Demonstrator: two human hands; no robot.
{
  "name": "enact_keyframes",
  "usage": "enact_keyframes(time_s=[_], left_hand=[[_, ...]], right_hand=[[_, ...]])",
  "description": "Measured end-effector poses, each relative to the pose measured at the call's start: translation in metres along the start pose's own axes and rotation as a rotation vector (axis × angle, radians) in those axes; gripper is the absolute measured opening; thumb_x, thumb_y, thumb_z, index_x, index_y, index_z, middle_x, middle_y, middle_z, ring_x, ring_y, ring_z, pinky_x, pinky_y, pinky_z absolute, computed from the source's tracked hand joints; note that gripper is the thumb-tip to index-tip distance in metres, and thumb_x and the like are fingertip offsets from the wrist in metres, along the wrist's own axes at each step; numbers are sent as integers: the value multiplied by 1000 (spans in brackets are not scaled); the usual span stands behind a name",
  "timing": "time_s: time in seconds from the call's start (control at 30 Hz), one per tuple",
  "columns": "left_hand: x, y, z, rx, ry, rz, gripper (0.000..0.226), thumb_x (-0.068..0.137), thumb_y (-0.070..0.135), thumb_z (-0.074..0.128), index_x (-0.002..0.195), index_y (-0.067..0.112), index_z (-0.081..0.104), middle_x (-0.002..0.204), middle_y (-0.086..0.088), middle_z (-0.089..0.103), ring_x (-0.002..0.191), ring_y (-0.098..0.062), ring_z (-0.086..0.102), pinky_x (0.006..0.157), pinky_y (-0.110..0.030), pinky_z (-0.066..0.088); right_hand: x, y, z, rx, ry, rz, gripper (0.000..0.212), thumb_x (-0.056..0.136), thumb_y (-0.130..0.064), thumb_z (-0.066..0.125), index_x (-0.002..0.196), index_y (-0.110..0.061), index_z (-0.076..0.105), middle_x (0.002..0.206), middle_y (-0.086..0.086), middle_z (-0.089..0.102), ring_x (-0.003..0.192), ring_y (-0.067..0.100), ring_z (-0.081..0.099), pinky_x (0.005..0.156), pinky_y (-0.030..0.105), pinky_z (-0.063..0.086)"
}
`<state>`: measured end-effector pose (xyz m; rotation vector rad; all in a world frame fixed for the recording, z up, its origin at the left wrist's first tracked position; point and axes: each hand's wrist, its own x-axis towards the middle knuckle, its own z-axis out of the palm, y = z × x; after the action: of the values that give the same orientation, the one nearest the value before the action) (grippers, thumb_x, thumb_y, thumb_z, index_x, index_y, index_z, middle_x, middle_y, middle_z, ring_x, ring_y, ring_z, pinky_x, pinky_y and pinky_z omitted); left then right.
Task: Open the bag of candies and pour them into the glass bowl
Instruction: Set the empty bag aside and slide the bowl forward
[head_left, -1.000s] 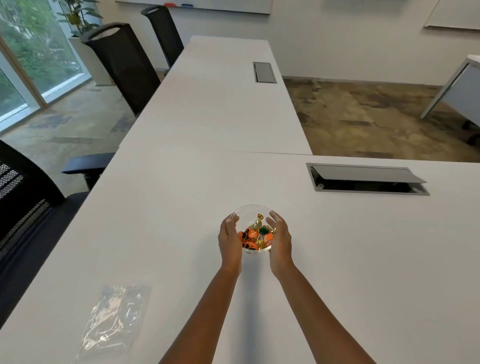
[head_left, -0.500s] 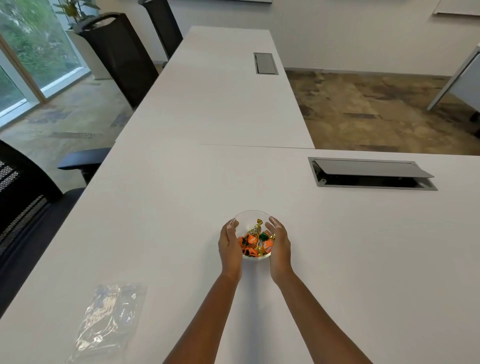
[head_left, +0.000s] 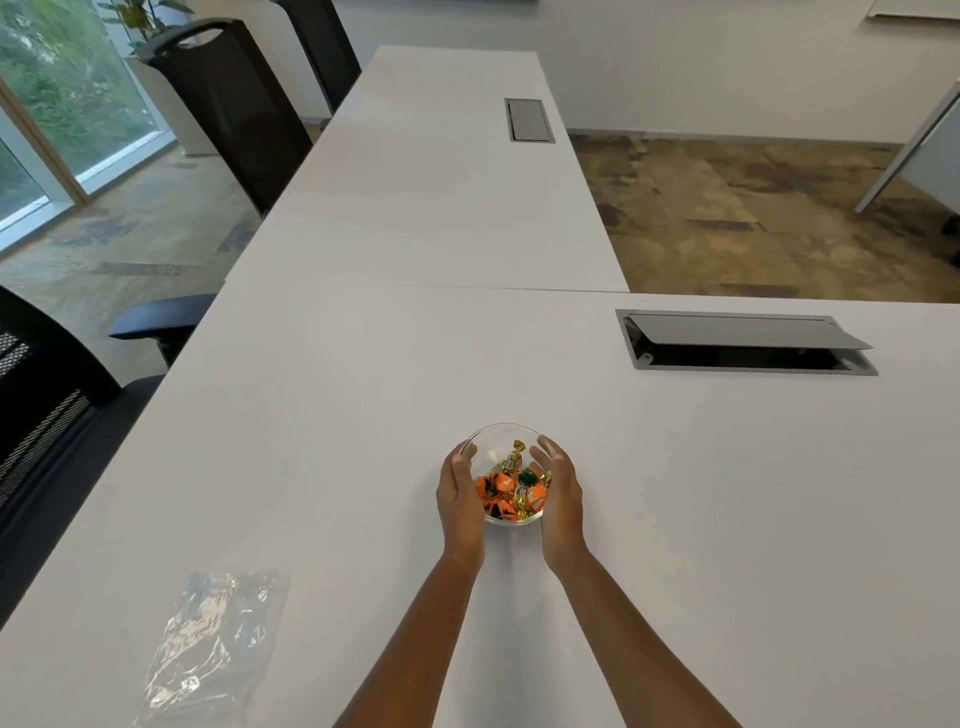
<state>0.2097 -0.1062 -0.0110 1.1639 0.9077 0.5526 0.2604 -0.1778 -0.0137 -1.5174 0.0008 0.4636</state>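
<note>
Glass bowl (head_left: 503, 435) sides hidden by left hand (head_left: 460, 496), right hand (head_left: 562, 493); fingers cupping it; candies (head_left: 511, 488) inside.

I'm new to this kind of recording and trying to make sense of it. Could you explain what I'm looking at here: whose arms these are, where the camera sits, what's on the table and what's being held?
There is no machine here. A person wears a wide-angle camera on the head, which looks forward and down, so the two bare arms reaching in from the bottom are the wearer's own. The left hand and right hand cup the sides of a small glass bowl that stands on a white table. Inside the bowl lie wrapped candies, mostly orange, with some gold and green. Near the table's left front edge lies a clear plastic bag, flat and apparently empty. Further back on the right, a cable hatch in the tabletop stands partly open. Black chairs stand along the left.
</note>
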Motion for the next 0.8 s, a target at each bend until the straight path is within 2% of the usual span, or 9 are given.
enact_keyframes(time_s=[0.3,0.43,0.5,0.6,0.67,0.73,0.8], left_hand=[[3,1,-1,43,-10,9,34,99,25,29,122,16,53,118,4,51,112,-13,44,91,-25,37],[2,-1,-6,85,-34,11,38,99,27,27,130,16,46,133,-2,50,116,-12,43,97,-25,34],[1,-4,-15,127,-1,20,41,99,29,26,134,16,43,140,-3,47,126,-15,42,101,-25,30],[-4,-14,-32,353,21,107,42,99,28,25,137,14,39,147,-4,41,138,-16,32,111,-26,24],[-8,-21,-43,599,-8,189,43,99,24,25,139,13,34,151,-5,34,143,-16,21,116,-31,17],[-9,-28,-53,898,-49,268,45,99,22,24,142,11,26,155,-7,24,145,-18,11,118,-32,10],[-11,-33,-61,1135,-73,322,48,99,24,19,145,10,16,157,-8,14,146,-21,5,119,-33,5]], right_hand=[[3,-4,-2,-17,-19,64,36,98,-21,28,129,-21,47,134,11,51,113,14,46,99,34,36],[1,-6,-6,-42,15,87,35,97,-25,31,128,-20,48,132,10,54,115,17,48,97,32,36],[-2,-5,-11,-88,66,80,37,98,-27,31,127,-18,51,134,6,53,122,19,48,97,29,35],[-9,0,-24,-286,132,-21,37,98,-21,31,129,-14,51,137,5,52,128,18,44,98,24,32],[-13,10,-35,-490,126,-115,35,98,-14,32,129,-10,49,137,8,51,129,20,44,100,24,33],[-18,17,-43,-722,107,-194,36,98,-12,32,130,-6,47,141,13,48,133,24,41,106,29,34],[-26,21,-45,-919,103,-305,45,99,-19,22,128,2,49,138,20,50,132,31,44,107,39,38]])
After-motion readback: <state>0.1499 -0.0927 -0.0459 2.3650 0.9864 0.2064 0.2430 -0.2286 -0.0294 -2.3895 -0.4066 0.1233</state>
